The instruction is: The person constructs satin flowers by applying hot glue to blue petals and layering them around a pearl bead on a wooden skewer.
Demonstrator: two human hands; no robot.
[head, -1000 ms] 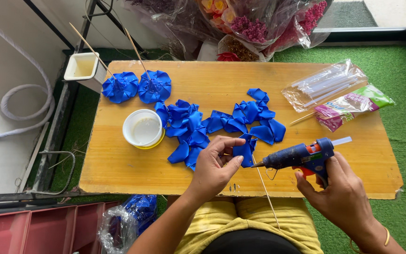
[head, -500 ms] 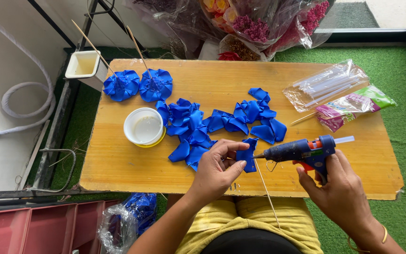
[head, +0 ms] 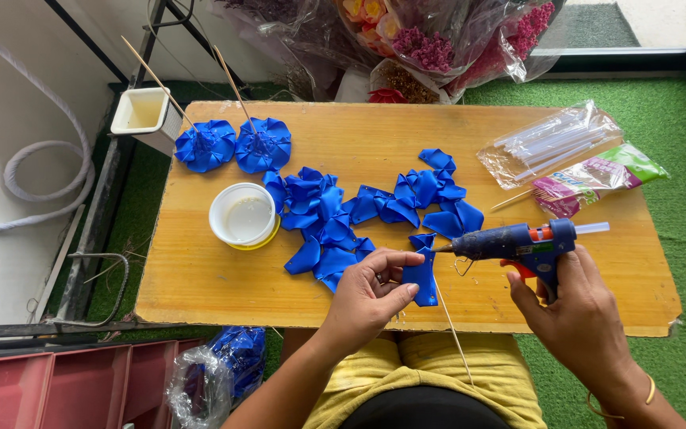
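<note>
Blue ribbon petal [head: 421, 280] sits at the near edge of the desk [head: 200, 278], pinched between thumb and fingers of the left hand [head: 367, 298] together with a thin wooden stick [head: 450, 326] that runs down toward 6 o'clock over the person's lap. The right hand [head: 577, 318] is closed around the grip of a blue glue gun [head: 518, 242], at 3 o'clock from the petal; the nozzle points toward 9 o'clock and ends just beside the petal's upper edge.

Step in hand, as judged: applying hot glue to fix the petal to the stick. The next move calls for a steady nozzle at the petal's upper fold, a small dose of glue, and a firm pinch with fingers kept off the hot bead.

Farther out, a heap of loose blue petals [head: 375, 206] lies at 12 o'clock, a white round tub [head: 244, 216] at 10 o'clock, two finished blue flowers on sticks [head: 232, 147] beyond it, and a clear bag of glue sticks [head: 549, 143] at 2 o'clock.

Against the frame one second earlier, the petal has been drawn nearer to the desk edge, and the glue gun has risen and levelled, its nozzle now at the petal's top.
</note>
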